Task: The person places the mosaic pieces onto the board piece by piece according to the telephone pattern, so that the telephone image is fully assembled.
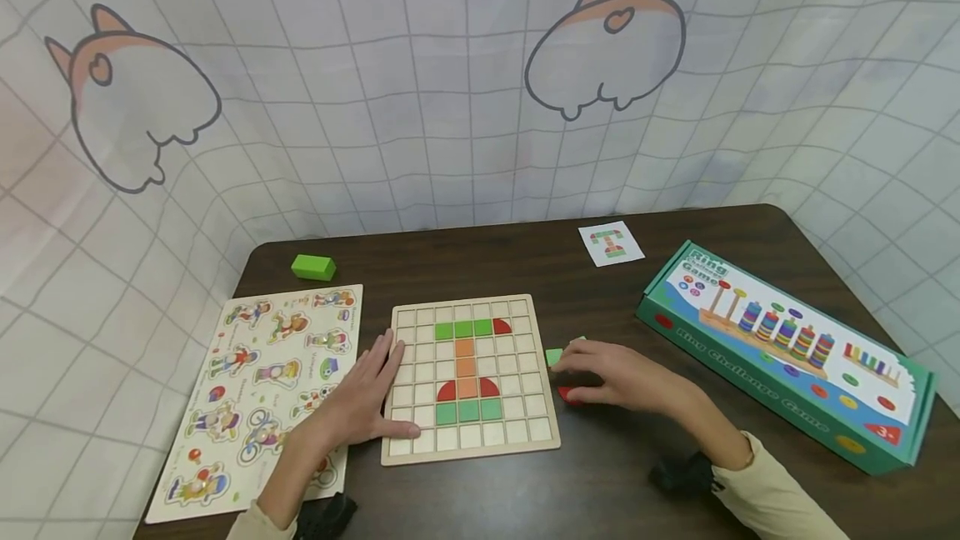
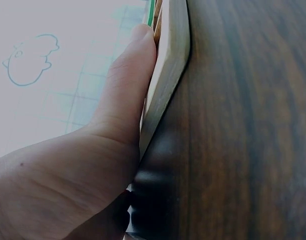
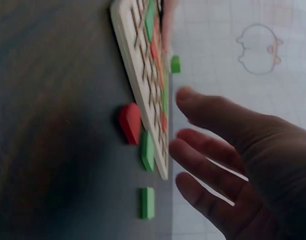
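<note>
A wooden grid board (image 1: pixel 517 432) lies in the middle of the table. Green squares (image 1: pixel 463 329), orange squares (image 1: pixel 466 367), darker green squares (image 1: pixel 468 411) and red quarter-round pieces (image 1: pixel 488 387) sit in its cells. My left hand (image 1: pixel 360 407) rests on the board's left edge, thumb along the near left corner. To the right of the board, my right hand (image 1: pixel 618 373) hovers over loose pieces, fingers apart and holding nothing in the right wrist view. Below it lie a red rounded piece (image 3: pixel 130 124) and two green blocks (image 3: pixel 148 202), close beside the board's edge.
A small pattern card (image 1: pixel 611 243) lies at the back. On the right is a green Ring Challenge Game box (image 1: pixel 780 357). A picture puzzle board (image 1: pixel 247 390) lies at the left, with a bright green block (image 1: pixel 313 267) behind it. A patterned curtain (image 1: pixel 465 90) hangs behind.
</note>
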`<state>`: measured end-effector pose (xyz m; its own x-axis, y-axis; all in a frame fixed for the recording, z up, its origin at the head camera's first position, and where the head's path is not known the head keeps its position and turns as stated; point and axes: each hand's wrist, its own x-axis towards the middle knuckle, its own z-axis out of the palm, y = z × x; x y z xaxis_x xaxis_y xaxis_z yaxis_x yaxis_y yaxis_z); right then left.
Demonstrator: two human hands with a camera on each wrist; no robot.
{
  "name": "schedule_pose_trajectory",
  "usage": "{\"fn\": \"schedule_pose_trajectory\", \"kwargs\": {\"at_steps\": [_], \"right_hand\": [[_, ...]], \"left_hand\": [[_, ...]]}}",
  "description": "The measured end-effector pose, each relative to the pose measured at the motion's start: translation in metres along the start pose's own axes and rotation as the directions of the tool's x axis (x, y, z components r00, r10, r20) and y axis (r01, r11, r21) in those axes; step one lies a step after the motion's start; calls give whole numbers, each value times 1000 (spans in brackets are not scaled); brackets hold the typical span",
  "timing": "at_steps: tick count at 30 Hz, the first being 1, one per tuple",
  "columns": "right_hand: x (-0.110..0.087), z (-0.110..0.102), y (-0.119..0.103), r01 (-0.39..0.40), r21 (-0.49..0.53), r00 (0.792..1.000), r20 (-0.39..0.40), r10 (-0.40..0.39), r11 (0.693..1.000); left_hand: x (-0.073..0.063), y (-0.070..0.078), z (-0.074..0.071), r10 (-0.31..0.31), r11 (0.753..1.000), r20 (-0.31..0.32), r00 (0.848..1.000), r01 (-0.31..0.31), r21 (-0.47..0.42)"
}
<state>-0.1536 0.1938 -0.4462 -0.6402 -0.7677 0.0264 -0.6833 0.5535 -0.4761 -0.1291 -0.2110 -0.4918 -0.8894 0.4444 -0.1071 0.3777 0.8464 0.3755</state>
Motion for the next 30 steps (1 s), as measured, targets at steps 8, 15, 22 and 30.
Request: {"fn": "schedule_pose_trajectory", "kwargs": {"at_steps": [8, 15, 22, 30], "right_hand": [[-2, -5, 10, 52, 17, 993, 104, -54, 998], [-1, 2, 11, 43, 21, 986, 163, -46, 999], [-2, 6, 13, 81, 32, 983, 162, -85, 996], [0, 6, 12, 52, 29, 985, 162, -56, 998]], "left_hand": [[-1, -1, 0, 8, 1000, -10, 1000, -8, -2], [-1, 1, -1, 9, 1000, -8, 1000, -9, 0], [-2, 2, -1, 12, 1000, -5, 1000, -12, 1], [-1, 1, -2, 20, 1000, -13, 1000, -20, 18]]}}
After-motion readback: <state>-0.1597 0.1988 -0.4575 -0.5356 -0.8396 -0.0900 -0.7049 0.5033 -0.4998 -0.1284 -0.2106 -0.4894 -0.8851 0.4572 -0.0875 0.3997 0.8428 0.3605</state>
